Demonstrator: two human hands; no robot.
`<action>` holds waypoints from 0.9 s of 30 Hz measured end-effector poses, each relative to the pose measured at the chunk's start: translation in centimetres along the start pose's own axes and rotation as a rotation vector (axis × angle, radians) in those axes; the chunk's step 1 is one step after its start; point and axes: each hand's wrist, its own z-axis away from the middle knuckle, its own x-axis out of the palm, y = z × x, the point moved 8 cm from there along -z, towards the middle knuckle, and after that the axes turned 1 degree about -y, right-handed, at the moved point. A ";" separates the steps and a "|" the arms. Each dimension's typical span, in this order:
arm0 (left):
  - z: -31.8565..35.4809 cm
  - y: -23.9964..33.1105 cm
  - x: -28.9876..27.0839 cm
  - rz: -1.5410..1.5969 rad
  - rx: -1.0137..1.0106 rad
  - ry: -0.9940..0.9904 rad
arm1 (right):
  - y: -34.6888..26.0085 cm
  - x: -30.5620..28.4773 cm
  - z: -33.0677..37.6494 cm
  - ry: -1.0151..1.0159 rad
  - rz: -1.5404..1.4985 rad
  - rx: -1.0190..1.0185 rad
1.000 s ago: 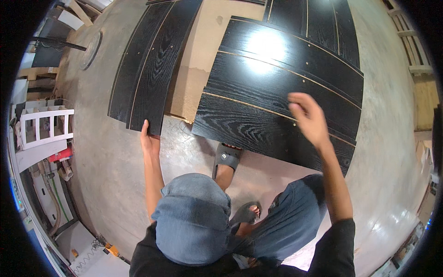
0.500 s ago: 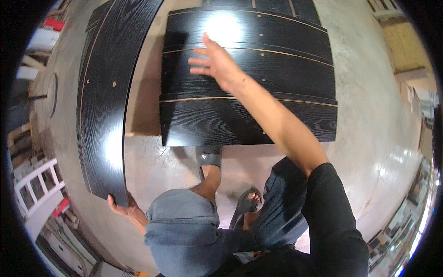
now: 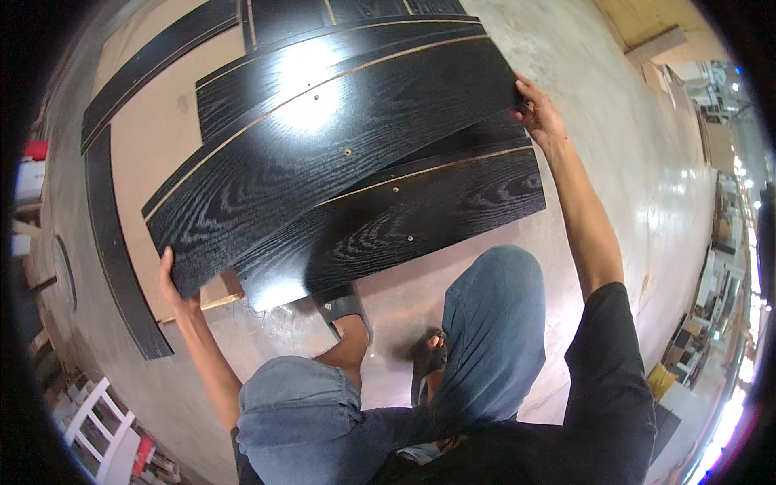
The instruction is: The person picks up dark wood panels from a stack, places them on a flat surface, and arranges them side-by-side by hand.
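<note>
A long black wood-grain board (image 3: 267, 170) is held across in front of me, with a pale line along its far edge and small round holes or fittings in it. My left hand (image 3: 176, 287) grips its near left corner, thumb on top. At the board's far right end, my right hand (image 3: 540, 115) is closed round the edge. Beneath the held board lies another black board (image 3: 436, 214), partly covered by it. Farther black boards (image 3: 222, 105) show beyond, in overlapping rows. My fingers under the held board are mostly hidden.
Left of the boards lies a pale panel (image 3: 153, 178), bordered by a narrow black strip (image 3: 121, 250). A white slatted frame (image 3: 101, 424) stands at the lower left. My sandalled foot (image 3: 343, 311) is close to the near edge of the boards. Assorted materials line the right side.
The board at my left has swung across over the other boards. My right hand, open in the air before, now grips its far end. My left hand has moved up with the board.
</note>
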 end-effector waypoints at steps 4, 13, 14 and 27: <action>-7.1 -1.6 1.1 -0.362 -0.071 -0.039 | 3.6 -3.2 -1.0 0.049 0.077 0.090; -10.0 -0.9 7.6 -1.418 0.151 -0.054 | 4.9 -9.6 -1.2 0.158 0.671 -0.147; -9.4 -0.4 8.8 -1.468 0.323 -0.034 | 5.5 -11.2 -1.0 0.171 0.907 -0.220; 0.1 -4.3 11.3 -1.404 0.354 -0.264 | 7.5 -8.8 1.2 0.161 0.620 -0.127</action>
